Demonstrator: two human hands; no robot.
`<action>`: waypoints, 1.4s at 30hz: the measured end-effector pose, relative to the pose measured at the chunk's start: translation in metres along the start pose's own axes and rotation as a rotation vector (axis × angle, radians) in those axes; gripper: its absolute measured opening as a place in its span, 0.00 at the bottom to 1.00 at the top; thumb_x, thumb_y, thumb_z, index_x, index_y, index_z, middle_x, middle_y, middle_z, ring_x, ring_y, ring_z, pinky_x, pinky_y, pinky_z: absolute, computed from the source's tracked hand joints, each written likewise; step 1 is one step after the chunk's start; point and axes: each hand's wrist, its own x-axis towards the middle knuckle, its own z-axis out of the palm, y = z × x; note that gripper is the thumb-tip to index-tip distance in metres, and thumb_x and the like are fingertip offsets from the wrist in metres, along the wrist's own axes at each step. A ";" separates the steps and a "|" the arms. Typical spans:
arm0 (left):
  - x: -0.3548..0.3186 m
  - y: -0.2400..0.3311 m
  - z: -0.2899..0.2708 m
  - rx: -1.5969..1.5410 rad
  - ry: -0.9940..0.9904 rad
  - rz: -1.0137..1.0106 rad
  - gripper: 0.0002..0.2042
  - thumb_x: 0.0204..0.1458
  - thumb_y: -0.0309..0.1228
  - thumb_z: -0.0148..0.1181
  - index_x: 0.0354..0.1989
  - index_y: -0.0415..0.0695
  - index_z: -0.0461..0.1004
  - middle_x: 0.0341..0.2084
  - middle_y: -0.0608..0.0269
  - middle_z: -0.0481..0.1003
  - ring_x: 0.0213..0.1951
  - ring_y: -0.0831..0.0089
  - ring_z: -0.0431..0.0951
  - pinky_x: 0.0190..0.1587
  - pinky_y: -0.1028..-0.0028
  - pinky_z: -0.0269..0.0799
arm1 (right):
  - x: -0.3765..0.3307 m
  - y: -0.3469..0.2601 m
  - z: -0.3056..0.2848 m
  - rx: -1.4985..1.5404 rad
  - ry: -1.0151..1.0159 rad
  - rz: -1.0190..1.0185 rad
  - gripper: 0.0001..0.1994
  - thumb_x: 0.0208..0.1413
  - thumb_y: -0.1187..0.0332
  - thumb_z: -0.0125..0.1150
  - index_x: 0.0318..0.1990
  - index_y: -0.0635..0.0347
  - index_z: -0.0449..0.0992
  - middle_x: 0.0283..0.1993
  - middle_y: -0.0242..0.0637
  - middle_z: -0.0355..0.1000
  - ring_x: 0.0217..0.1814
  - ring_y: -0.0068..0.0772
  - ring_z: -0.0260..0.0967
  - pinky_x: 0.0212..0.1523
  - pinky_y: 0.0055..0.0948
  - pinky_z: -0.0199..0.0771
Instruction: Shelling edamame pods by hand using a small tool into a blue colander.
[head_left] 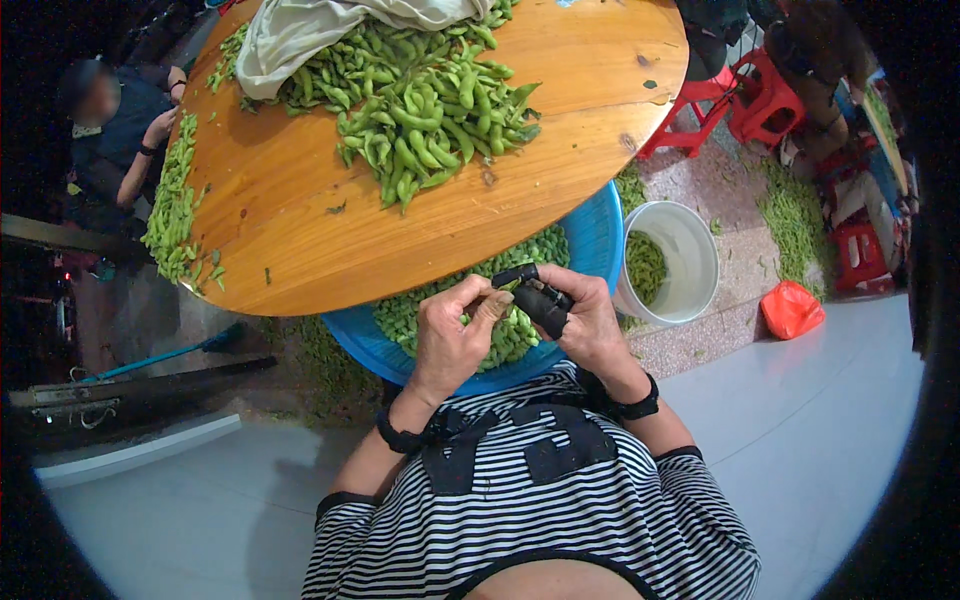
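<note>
A green soybean pod (511, 286) is pinched between my two hands above the blue basin. My left hand (458, 338) holds it with thumb and forefinger closed. My right hand (590, 318), with black coverings on its thumb and fingers, grips the pod's other side; the coverings hide part of it. Below both hands, the blue basin (607, 238) holds many shelled green beans (548, 252) and lies partly under the table edge. A heap of whole pods (430, 135) rests on the round wooden table (390, 245) in front of me.
A pale cloth sack (290, 45) lies over the heap. Right of the basin stands a white bucket (692, 232) with green pods or hulls inside. Red stools (765, 105), a red plastic bag (792, 309) and scattered pods (795, 225) are farther right. Another person (115, 135) sits at the table's left.
</note>
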 end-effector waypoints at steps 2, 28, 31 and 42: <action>-0.002 0.005 -0.001 0.079 0.030 0.030 0.15 0.59 0.36 0.57 0.25 0.38 0.70 0.17 0.69 0.70 0.23 0.82 0.70 0.26 0.79 0.66 | 0.001 0.000 0.001 -0.004 -0.001 -0.006 0.07 0.54 0.71 0.61 0.37 0.65 0.77 0.26 0.26 0.68 0.25 0.13 0.60 0.24 0.19 0.60; 0.003 -0.011 0.001 -0.615 -0.200 -0.437 0.09 0.61 0.36 0.54 0.31 0.44 0.68 0.18 0.67 0.72 0.18 0.83 0.70 0.20 0.83 0.64 | 0.007 0.006 -0.004 0.065 0.041 0.159 0.03 0.49 0.77 0.61 0.31 0.65 0.74 0.20 0.26 0.63 0.20 0.23 0.60 0.21 0.24 0.60; 0.001 -0.017 0.005 -0.706 -0.209 -0.390 0.06 0.60 0.31 0.55 0.36 0.41 0.69 0.23 0.67 0.73 0.22 0.83 0.72 0.22 0.83 0.67 | 0.005 0.002 0.003 -0.390 0.157 -0.373 0.10 0.40 0.82 0.61 0.34 0.66 0.74 0.22 0.38 0.65 0.23 0.37 0.65 0.23 0.29 0.64; 0.004 -0.017 0.005 -1.021 -0.262 -0.473 0.12 0.57 0.23 0.46 0.48 0.37 0.65 0.39 0.60 0.72 0.37 0.72 0.75 0.37 0.72 0.75 | 0.008 0.015 0.003 -0.020 0.096 -0.041 0.09 0.47 0.76 0.64 0.37 0.65 0.76 0.27 0.32 0.73 0.26 0.25 0.68 0.27 0.28 0.68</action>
